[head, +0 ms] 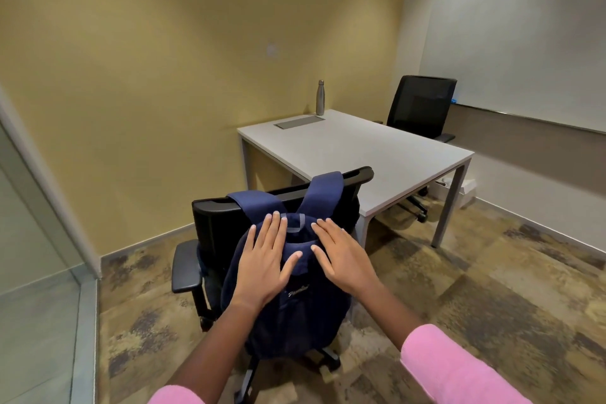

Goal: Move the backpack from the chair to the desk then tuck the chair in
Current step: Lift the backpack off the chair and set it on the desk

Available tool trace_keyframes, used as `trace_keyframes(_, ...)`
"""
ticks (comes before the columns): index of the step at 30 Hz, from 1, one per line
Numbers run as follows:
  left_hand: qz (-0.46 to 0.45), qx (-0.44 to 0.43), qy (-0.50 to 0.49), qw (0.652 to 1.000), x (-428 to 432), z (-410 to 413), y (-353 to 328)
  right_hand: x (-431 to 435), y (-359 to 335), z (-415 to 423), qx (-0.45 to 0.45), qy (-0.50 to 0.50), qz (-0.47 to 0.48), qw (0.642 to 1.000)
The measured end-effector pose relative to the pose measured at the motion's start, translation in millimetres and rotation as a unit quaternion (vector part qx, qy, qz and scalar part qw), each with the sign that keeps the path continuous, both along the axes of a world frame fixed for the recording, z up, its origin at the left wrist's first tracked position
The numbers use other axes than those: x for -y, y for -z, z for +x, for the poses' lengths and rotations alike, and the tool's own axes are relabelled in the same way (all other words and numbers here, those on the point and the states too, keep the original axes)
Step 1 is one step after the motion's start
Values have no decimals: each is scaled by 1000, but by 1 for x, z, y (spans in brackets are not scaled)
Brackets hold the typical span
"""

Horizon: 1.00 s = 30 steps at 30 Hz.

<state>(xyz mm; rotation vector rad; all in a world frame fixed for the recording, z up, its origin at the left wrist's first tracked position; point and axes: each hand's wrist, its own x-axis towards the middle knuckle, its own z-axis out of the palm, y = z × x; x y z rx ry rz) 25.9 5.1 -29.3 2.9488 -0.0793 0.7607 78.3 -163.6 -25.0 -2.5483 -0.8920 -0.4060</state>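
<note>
Head view: both hands lie flat and open-fingered on the navy backpack (288,298), left hand (265,259) and right hand (341,256) either side of its top loop, gripping nothing. The backpack sits upright on the black chair (210,229), long axis vertical, straps hooked over the backrest toward 12 o'clock. At 1 o'clock stands the white bench (367,154), its near edge just behind the backrest and its top mostly bare; a steel bottle (320,97) stands at its far edge.

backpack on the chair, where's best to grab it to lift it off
Probably the grey-trimmed top handle of the backpack, taken from above: it sits exposed between both open hands, and the shoulder straps are draped over the chair back, so lifting upward frees them.
</note>
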Motion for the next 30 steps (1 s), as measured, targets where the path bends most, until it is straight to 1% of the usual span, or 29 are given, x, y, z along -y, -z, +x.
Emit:
trace_keyframes(4,-9,31,15,999,9,25,-17,4,-12,20,34,25,38,998)
trace_keyframes(9,4,-17,15,1000,22,66,-31,11,-31,57,30,58,26,998)
trace_keyframes(12,13,-42,9,999,38,91,-41,19,-42,84,11,60,22,998)
trace_keyframes(15,26,-47,-5,999,54,119,-52,29,-50,112,-13,52,12,998)
trace_keyframes(18,30,-54,-56,997,73,143,-61,39,-54,141,-42,31,-32,998)
trace_keyframes(21,-9,-91,-107,990,90,160,-69,48,-54,165,-62,8,-66,996)
trace_keyframes(26,-62,-170,-220,958,107,194,-84,64,-54,200,-77,-52,-31,995)
trace_keyframes(30,-89,-193,-275,938,114,209,-85,74,-53,218,-101,-95,11,990)
